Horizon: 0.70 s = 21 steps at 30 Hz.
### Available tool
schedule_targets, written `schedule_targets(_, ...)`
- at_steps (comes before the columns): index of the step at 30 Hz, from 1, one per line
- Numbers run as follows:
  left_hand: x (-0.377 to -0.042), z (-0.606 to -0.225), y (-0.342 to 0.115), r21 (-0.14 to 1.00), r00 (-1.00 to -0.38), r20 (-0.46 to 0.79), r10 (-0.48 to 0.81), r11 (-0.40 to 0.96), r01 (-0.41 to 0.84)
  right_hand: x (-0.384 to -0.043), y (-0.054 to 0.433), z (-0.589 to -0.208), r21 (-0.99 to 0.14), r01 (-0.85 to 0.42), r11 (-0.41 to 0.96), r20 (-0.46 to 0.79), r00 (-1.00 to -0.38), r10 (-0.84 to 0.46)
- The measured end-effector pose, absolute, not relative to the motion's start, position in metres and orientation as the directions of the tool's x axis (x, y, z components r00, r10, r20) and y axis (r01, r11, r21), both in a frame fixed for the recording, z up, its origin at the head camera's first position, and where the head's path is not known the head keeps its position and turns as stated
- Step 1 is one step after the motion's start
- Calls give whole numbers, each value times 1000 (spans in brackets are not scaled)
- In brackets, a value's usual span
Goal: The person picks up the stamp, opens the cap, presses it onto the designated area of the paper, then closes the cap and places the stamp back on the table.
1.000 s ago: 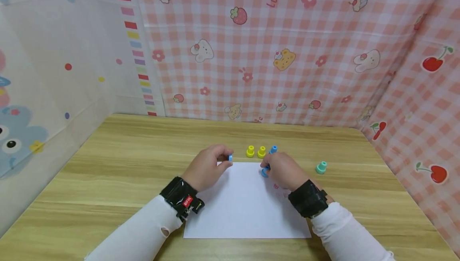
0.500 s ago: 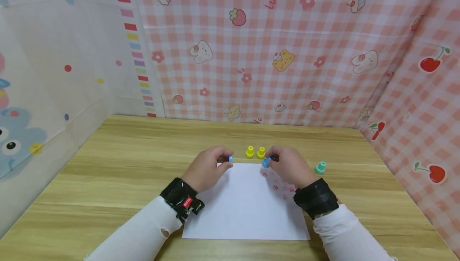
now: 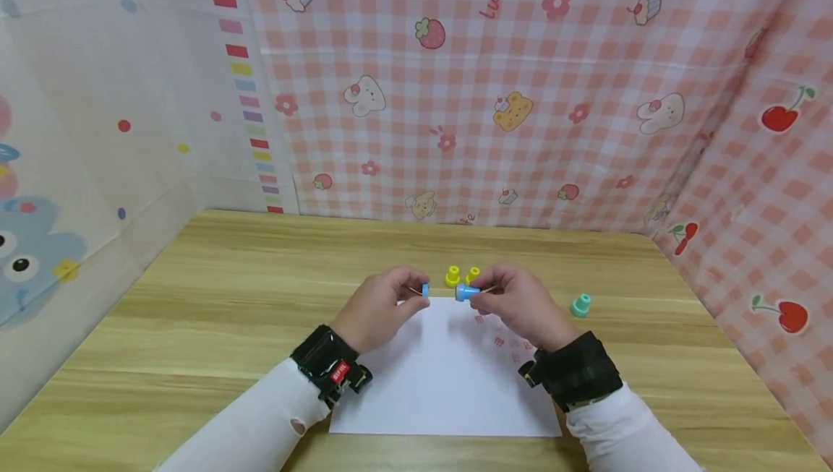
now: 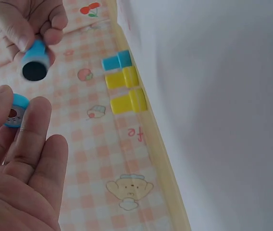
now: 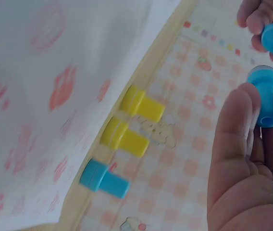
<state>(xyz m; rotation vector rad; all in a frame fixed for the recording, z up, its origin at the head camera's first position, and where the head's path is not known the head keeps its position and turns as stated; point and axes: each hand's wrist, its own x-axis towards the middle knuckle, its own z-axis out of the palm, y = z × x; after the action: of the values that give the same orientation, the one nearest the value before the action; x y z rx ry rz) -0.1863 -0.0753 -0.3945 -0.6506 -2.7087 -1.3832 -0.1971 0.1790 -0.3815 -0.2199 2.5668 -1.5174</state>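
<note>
My left hand [image 3: 380,307] pinches a small round blue cap [image 4: 14,111] with a picture on its face, between thumb and fingers. My right hand [image 3: 523,306] grips a blue toy stamp [image 3: 465,292] by its handle, turned on its side. The stamp's dark end points left toward the cap, a short gap apart. Both are held over the far edge of the white paper [image 3: 429,378]. Small red prints [image 3: 499,341] mark the paper's right part. A second blue stamp [image 5: 103,178] stands behind the paper; my right hand hides it in the head view.
Two yellow stamps [image 3: 453,277] stand just beyond the paper's far edge. A green stamp [image 3: 581,304] is on the wooden table [image 3: 228,327] to the right. A pink checked cloth [image 3: 403,139] hangs behind the table.
My right hand has lifted the blue stamp off the paper, baring a red print there, and brought it left, tipping it sideways toward the cap. The left hand has hardly moved.
</note>
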Motion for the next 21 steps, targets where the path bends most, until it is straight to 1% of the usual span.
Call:
schedule_targets(3,-185,-395,-74,785,-905,218,365,486,385,-193,174,-380,-893,-73,444,-38,-971,-236)
schedule_targets(10,-183,-395,-72,806,-891,217,398,442,394,-188,165,-378,-892,-110,438,-11,-964,-265)
schedule_targets(16,-183,-396,-71,800,-889,213,404,450,397,-184,161,-376,-882,-126,454,-8,-959,-282)
schedule_targets(21,-182,-397,-70,794,-882,215,419,451,407,-183,159,-376,-886,-142,441,4,-954,-299)
